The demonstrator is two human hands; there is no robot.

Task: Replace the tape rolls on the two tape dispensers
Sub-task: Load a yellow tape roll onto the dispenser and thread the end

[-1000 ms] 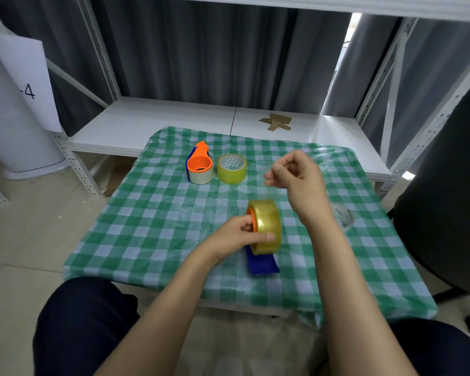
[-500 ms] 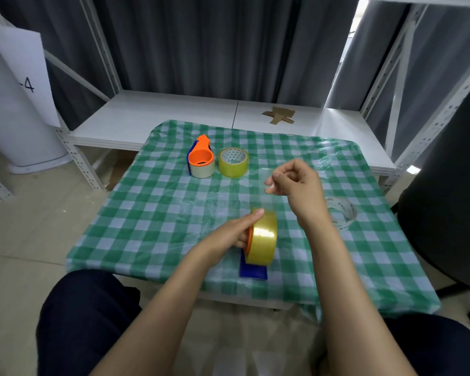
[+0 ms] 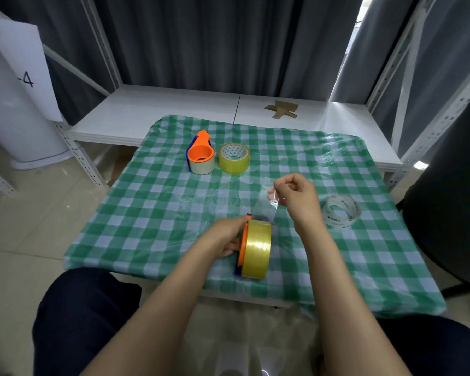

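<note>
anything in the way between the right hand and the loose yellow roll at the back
Nothing visible: only bare checked cloth lies between the right hand and the loose yellow tape roll. That hand does pinch a clear tape end from the near roll.

Worktop (image 3: 147, 213): green-and-white checked cloth under clear glossy film, draping over the near edge.
12 o'clock beyond it: low white shelf board (image 3: 160, 112) in a white perforated-metal rack (image 3: 402, 85). A flat brown cardboard scrap (image 3: 282, 109) lies on the board toward 1 o'clock.
Behind the rack: dark grey pleated curtains (image 3: 215, 42).
10 o'clock: white cylindrical column (image 3: 19, 131) standing on the floor, with a white paper sheet (image 3: 19, 63) marked "4" in front of it.
3 o'clock: black chair back (image 3: 451, 199), just beside the worktop.
9 o'clock: pale beige tiled floor (image 3: 25, 226).
</note>
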